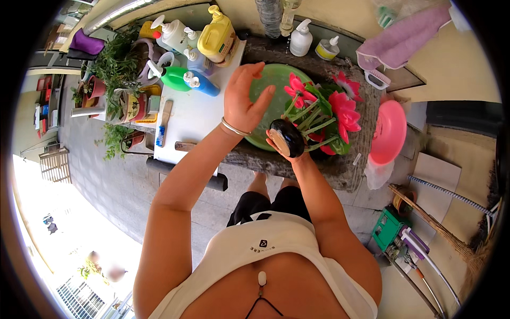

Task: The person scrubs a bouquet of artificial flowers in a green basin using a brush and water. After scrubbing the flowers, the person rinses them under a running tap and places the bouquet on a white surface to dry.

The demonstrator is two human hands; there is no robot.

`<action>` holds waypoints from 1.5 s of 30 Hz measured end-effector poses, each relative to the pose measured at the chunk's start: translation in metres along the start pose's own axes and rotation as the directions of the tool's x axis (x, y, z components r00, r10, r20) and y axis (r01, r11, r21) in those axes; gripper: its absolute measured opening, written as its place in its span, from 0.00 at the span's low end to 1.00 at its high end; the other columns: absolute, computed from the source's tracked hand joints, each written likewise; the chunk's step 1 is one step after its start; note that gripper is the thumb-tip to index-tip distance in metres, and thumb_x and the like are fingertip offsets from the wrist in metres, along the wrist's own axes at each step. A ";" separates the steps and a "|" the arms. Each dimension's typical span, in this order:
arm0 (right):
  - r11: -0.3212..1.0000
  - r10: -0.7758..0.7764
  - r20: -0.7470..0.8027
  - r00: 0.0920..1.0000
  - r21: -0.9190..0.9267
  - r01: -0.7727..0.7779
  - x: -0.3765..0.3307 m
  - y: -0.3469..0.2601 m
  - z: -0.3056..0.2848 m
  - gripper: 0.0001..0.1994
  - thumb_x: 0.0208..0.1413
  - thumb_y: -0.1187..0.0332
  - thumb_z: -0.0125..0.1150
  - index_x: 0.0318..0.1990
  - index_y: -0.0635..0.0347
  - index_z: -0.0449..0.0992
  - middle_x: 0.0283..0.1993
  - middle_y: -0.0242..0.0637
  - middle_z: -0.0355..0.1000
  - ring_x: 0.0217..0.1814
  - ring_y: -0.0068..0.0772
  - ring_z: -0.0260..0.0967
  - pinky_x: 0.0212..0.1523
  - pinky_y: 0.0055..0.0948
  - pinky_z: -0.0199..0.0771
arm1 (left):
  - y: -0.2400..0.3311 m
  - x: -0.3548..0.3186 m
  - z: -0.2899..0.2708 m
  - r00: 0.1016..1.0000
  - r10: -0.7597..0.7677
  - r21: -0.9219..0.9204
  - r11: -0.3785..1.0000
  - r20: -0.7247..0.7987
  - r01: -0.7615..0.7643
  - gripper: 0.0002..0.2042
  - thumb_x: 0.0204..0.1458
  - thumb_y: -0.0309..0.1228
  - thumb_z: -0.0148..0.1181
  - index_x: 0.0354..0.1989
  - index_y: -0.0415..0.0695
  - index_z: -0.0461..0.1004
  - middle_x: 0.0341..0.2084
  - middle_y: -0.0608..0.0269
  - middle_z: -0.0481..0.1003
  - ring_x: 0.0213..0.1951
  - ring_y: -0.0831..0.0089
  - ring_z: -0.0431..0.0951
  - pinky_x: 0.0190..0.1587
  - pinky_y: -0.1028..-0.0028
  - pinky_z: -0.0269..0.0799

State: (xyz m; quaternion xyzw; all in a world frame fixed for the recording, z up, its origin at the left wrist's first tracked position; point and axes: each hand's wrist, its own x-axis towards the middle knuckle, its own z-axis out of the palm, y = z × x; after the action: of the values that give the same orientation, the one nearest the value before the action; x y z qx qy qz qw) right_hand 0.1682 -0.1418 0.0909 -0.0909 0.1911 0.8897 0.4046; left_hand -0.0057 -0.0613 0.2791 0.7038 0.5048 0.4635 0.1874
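In my right hand (294, 156) is a small, shiny black flowerpot (287, 138). It is tipped on its side so that its tan underside faces me, and my fingers wrap round its lower edge. Bright pink flowers (344, 110) on green stems, with broad green leaves, spread from the pot to the far right. My left hand (245, 98), a bangle at its wrist, hovers with fingers apart over the left side of a round green basin (276, 70). Nothing is in that hand. The flowers and my hands hide part of the basin.
The basin rests on a dark, rough ledge (340, 169). On the white board (183, 114) to its left lie a blue-bristled brush (163, 125) and several bottles, including a yellow pump jug (217, 37). White pump bottles (301, 40) stand behind; a pink basin (387, 133) is at the right.
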 end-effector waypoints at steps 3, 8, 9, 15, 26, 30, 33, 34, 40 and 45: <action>0.993 -0.120 0.031 0.992 0.016 0.119 0.012 0.007 0.020 0.15 0.60 0.60 0.53 0.51 0.56 0.75 0.51 0.47 0.74 0.55 0.53 0.70 0.55 0.48 0.73 | 0.002 -0.078 0.028 0.900 -0.344 0.096 0.939 0.268 0.330 0.33 0.48 0.38 0.67 0.61 0.35 0.62 0.53 0.42 0.67 0.56 0.49 0.68 0.59 0.61 0.63; 0.935 -0.330 0.075 0.941 -0.107 0.337 0.022 -0.001 0.008 0.14 0.63 0.66 0.50 0.53 0.56 0.73 0.52 0.44 0.73 0.52 0.44 0.73 0.52 0.41 0.78 | 0.007 -0.102 0.050 0.856 -0.443 -0.088 0.873 0.265 0.479 0.46 0.42 0.40 0.72 0.67 0.38 0.50 0.56 0.43 0.64 0.59 0.52 0.65 0.61 0.63 0.60; 0.941 -0.323 0.083 0.943 -0.074 0.329 0.025 -0.002 0.005 0.15 0.62 0.66 0.50 0.56 0.55 0.71 0.56 0.44 0.70 0.56 0.44 0.70 0.56 0.43 0.74 | 0.006 -0.102 0.052 0.861 -0.443 -0.107 0.871 0.249 0.479 0.47 0.41 0.38 0.72 0.68 0.40 0.49 0.56 0.45 0.65 0.59 0.54 0.65 0.61 0.64 0.60; 0.831 -0.463 0.258 0.848 -0.207 0.517 0.027 -0.003 0.002 0.18 0.64 0.65 0.47 0.61 0.53 0.67 0.61 0.45 0.66 0.62 0.46 0.64 0.63 0.48 0.66 | -0.005 -0.096 0.051 0.886 -0.391 -0.202 0.874 0.251 0.443 0.48 0.40 0.35 0.72 0.68 0.40 0.48 0.55 0.47 0.67 0.57 0.58 0.68 0.58 0.67 0.64; 0.560 -0.676 0.038 0.736 -0.623 0.546 0.013 0.004 0.005 0.18 0.60 0.63 0.54 0.54 0.66 0.70 0.53 0.45 0.71 0.51 0.42 0.72 0.51 0.40 0.76 | -0.046 -0.155 0.028 0.703 -0.624 -0.599 0.432 0.342 0.675 0.39 0.45 0.23 0.65 0.67 0.40 0.53 0.51 0.56 0.73 0.41 0.67 0.78 0.44 0.72 0.74; 0.425 -0.524 0.003 0.852 -0.866 0.264 0.027 0.019 -0.004 0.18 0.59 0.64 0.54 0.53 0.65 0.70 0.52 0.44 0.72 0.50 0.41 0.72 0.49 0.39 0.76 | -0.080 -0.187 0.014 0.804 -0.582 -0.745 0.483 0.120 0.461 0.27 0.52 0.23 0.59 0.62 0.40 0.59 0.49 0.62 0.71 0.40 0.73 0.75 0.37 0.74 0.75; 0.240 -0.326 0.037 0.945 -0.963 0.121 0.061 0.048 -0.020 0.17 0.59 0.65 0.55 0.52 0.65 0.71 0.51 0.44 0.72 0.49 0.40 0.73 0.48 0.37 0.76 | -0.107 -0.195 -0.013 0.801 -0.598 -0.701 0.587 -0.037 0.406 0.22 0.54 0.26 0.56 0.57 0.40 0.61 0.44 0.62 0.71 0.35 0.72 0.75 0.33 0.74 0.74; 0.170 -0.253 0.062 0.966 -0.980 0.108 0.076 0.061 -0.025 0.17 0.58 0.66 0.55 0.52 0.65 0.71 0.51 0.44 0.73 0.48 0.40 0.73 0.48 0.37 0.76 | -0.113 -0.198 -0.025 0.793 -0.602 -0.672 0.626 -0.094 0.396 0.20 0.55 0.27 0.56 0.56 0.40 0.62 0.43 0.62 0.71 0.34 0.71 0.75 0.31 0.73 0.74; -0.004 -0.025 0.304 0.952 -0.953 0.304 0.172 0.132 -0.043 0.16 0.57 0.68 0.56 0.51 0.65 0.72 0.49 0.42 0.74 0.47 0.38 0.73 0.46 0.35 0.76 | -0.150 -0.205 -0.097 0.750 -0.548 -0.451 0.812 -0.370 0.371 0.12 0.60 0.33 0.51 0.48 0.40 0.66 0.34 0.61 0.72 0.26 0.69 0.74 0.22 0.72 0.72; -0.012 0.046 0.405 0.913 -0.914 0.406 0.212 0.160 -0.055 0.15 0.56 0.69 0.57 0.50 0.65 0.72 0.48 0.41 0.74 0.45 0.36 0.74 0.44 0.33 0.75 | -0.184 -0.216 -0.135 0.749 -0.602 -0.753 0.620 -0.278 0.219 0.13 0.58 0.32 0.52 0.49 0.42 0.66 0.35 0.65 0.72 0.34 0.70 0.75 0.32 0.73 0.75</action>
State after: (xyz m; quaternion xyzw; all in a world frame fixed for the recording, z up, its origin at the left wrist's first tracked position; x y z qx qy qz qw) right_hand -0.0915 -0.1152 0.0166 -0.2265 -0.5683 0.7038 0.3611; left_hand -0.2313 -0.2026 0.1116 0.2958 0.4825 0.7230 0.3962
